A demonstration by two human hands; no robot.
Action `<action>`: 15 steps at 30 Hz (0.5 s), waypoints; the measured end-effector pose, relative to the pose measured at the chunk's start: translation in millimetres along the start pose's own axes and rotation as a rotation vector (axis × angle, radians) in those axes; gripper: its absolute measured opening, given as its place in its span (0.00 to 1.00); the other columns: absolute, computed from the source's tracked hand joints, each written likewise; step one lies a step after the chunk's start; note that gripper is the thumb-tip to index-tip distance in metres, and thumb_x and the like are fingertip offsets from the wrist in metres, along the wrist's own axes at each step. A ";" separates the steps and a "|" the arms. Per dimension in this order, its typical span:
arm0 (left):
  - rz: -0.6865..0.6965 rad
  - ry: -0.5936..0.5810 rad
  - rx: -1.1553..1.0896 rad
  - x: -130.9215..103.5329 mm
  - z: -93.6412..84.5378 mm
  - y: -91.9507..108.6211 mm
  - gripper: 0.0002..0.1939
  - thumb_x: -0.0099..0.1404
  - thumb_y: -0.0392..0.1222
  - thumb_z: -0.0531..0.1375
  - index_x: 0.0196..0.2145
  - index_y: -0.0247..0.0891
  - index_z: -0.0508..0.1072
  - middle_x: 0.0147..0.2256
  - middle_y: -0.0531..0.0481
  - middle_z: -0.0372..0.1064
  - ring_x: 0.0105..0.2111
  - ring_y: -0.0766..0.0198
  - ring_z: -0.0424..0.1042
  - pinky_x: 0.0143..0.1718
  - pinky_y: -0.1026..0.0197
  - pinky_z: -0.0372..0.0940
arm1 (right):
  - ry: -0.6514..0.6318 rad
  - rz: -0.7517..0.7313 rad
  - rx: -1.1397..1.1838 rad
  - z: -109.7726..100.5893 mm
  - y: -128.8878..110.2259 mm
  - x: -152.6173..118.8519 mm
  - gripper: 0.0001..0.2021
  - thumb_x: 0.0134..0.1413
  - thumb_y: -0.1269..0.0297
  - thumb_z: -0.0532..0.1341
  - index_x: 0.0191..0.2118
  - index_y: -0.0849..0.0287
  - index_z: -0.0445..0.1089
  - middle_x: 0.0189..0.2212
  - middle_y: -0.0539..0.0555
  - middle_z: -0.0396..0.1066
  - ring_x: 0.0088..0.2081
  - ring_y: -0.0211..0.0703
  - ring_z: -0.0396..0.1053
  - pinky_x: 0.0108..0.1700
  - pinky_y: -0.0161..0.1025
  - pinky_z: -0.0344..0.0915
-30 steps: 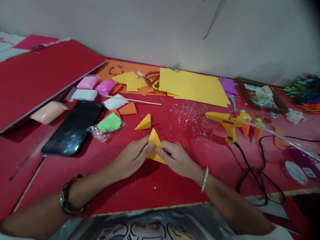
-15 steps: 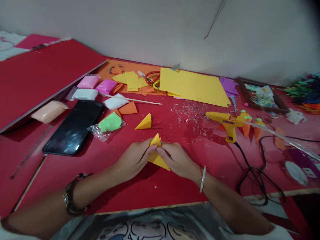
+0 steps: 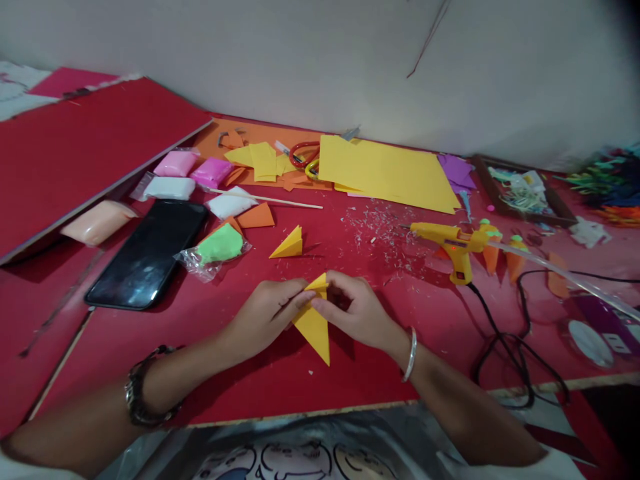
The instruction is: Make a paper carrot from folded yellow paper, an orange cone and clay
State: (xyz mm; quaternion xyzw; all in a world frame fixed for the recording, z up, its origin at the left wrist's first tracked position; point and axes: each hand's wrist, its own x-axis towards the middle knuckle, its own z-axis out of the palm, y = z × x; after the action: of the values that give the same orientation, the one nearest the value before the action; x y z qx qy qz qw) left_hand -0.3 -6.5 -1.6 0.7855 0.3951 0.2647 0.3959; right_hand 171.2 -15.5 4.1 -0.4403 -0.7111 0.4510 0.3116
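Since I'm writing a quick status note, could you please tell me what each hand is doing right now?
Left hand: closed, holding the folded yellow paper.
Right hand: closed, holding the same paper.

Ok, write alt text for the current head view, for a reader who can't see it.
A person's left grip and right grip hold a folded yellow paper over a red table. Just beyond lies a smaller yellow fold, with a phone and soft packets to the left and a glue gun to the right.
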 end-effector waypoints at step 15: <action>0.025 -0.249 -0.005 2.1 0.5 0.0 0.15 0.65 0.43 0.48 0.26 0.33 0.65 0.20 0.58 0.54 0.20 0.75 0.53 0.20 0.71 0.46 | -0.045 -0.081 -0.185 -12.7 1.2 0.6 0.15 0.55 0.60 0.53 0.21 0.60 0.59 0.17 0.44 0.53 0.21 0.29 0.53 0.25 0.28 0.49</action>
State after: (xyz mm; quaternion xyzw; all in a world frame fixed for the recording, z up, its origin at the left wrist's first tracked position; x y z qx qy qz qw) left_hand 1.1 -4.9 -1.7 0.8163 0.3322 0.1710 0.4406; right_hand 182.0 -10.0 8.1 -0.4277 -0.7738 0.3802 0.2718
